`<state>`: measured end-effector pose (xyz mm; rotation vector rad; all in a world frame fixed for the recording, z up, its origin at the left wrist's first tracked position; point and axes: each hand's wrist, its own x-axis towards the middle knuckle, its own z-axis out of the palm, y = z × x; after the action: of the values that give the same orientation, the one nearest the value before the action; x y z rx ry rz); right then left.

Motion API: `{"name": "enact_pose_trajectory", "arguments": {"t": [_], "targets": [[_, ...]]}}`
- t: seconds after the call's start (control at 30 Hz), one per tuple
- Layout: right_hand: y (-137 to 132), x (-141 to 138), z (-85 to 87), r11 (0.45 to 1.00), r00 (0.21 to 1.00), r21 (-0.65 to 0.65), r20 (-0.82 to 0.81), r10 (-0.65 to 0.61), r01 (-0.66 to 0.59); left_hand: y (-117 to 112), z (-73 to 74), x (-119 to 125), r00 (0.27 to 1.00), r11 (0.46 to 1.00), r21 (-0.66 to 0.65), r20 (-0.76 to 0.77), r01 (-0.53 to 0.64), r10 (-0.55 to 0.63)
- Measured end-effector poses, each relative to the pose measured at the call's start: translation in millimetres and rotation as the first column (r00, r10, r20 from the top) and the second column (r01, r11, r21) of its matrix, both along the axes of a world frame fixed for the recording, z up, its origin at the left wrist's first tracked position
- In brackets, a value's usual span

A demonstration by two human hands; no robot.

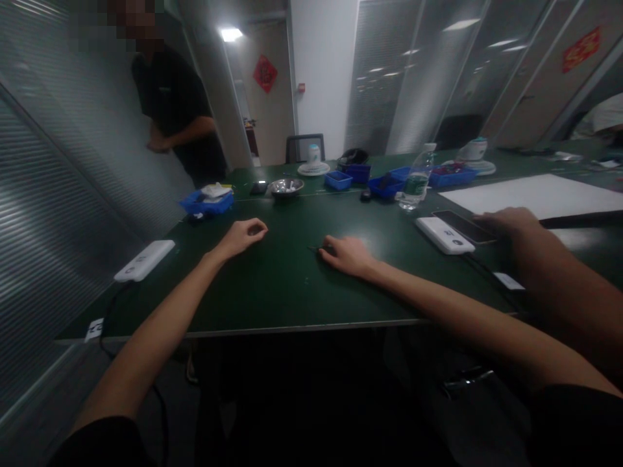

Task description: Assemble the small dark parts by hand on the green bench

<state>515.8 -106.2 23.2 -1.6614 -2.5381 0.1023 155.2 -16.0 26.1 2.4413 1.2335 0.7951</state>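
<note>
Above the left half of the green table (287,292), my left hand (239,237) is closed, its thumb and fingertips meeting in a ring. Whatever lies between those fingertips, if anything, is too small to make out. My right hand (348,255) rests on the table to the right of it, fingers curled. From its fingers a thin dark pointed object (313,248) sticks out to the left; its kind is unclear. A gap of bare tabletop separates the two hands.
White power banks (146,261) (444,235) with cables lie left and right. A co-worker's hand (511,222) touches near a phone (464,227). Behind stand a metal bowl (286,188), blue trays (207,202) (338,180) and a water bottle (417,181). A person (178,110) stands back left.
</note>
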Motion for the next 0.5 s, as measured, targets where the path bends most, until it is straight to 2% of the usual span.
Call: {"name": "enact_pose_trajectory", "arguments": {"t": [0.1, 0.2, 0.33, 0.43, 0.5], "targets": [[1, 0, -2.6, 1.0, 1.0, 0.014, 0.008, -0.003, 0.003, 12, 0.0, -27, 0.983, 0.987, 0.034, 0.099, -0.159, 0.155], [2, -1, -3.7, 1.0, 1.0, 0.022, 0.015, -0.011, 0.01, 18, -3.5, -43, 0.961, 0.975, -0.007, 0.162, -0.224, 0.222], [0, -1, -1.1, 1.0, 1.0, -0.004, -0.006, 0.0, 0.0, 19, -11.1, -38, 0.97, 0.988, -0.08, 0.195, -0.131, 0.145], [-1, 0, 0.1, 1.0, 1.0, -0.015, -0.016, 0.004, -0.004, 17, -16.0, -29, 0.99, 0.991, -0.13, 0.131, -0.033, 0.05], [0, 0, -0.5, 1.0, 1.0, -0.002, -0.014, 0.003, -0.003, 19, -18.2, -28, 0.996, 0.991, -0.13, 0.085, -0.014, 0.025]]}}
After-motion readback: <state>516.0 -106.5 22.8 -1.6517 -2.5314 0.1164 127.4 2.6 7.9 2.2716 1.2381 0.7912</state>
